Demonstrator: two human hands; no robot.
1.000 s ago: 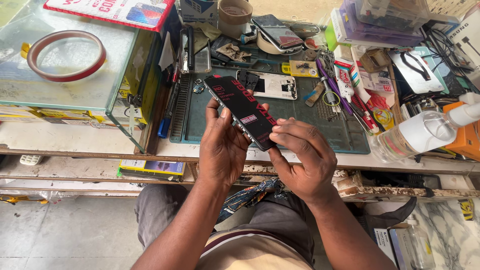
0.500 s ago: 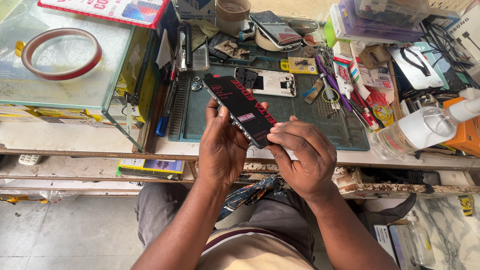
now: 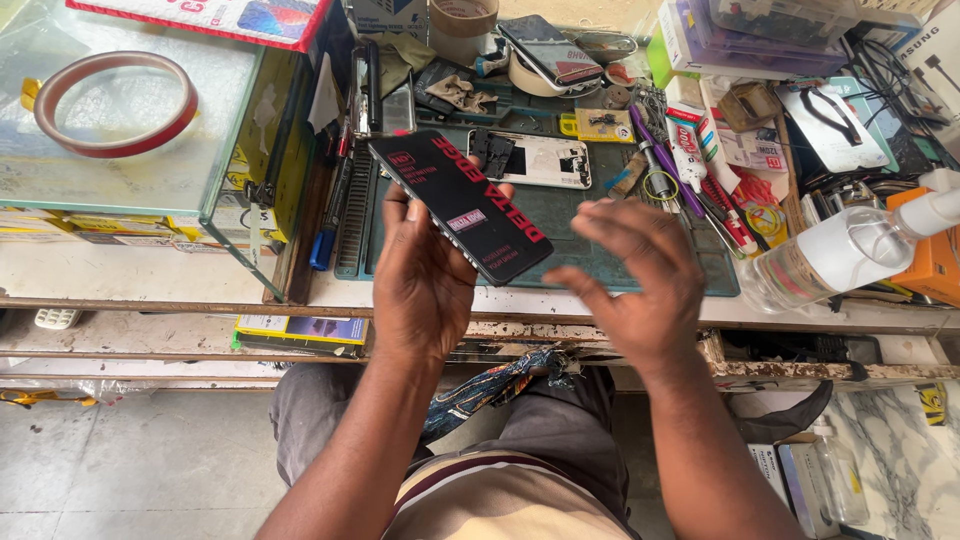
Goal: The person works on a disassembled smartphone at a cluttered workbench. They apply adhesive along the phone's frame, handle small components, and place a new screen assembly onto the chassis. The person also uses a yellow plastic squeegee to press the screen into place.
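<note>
Left hand (image 3: pixel 425 290) alone now grips the black rectangular phone screen w/ red lettering (image 3: pixel 462 205), tilted above the green mat's (image 3: pixel 600 255) near-left edge. Right hand (image 3: pixel 635 285) has let go, fingers spread, hovering right of it.

Bare green mat (image 3: pixel 600 240) amid cluttered tools (image 3: pixel 690 180)

Bare forearms without sleeves, grey trousers, and a cream shirt (image 3: pixel 500 500) with dark maroon stripes.

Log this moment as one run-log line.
left hand: holds black phone | right hand: open, off phone | green mat beneath
</note>
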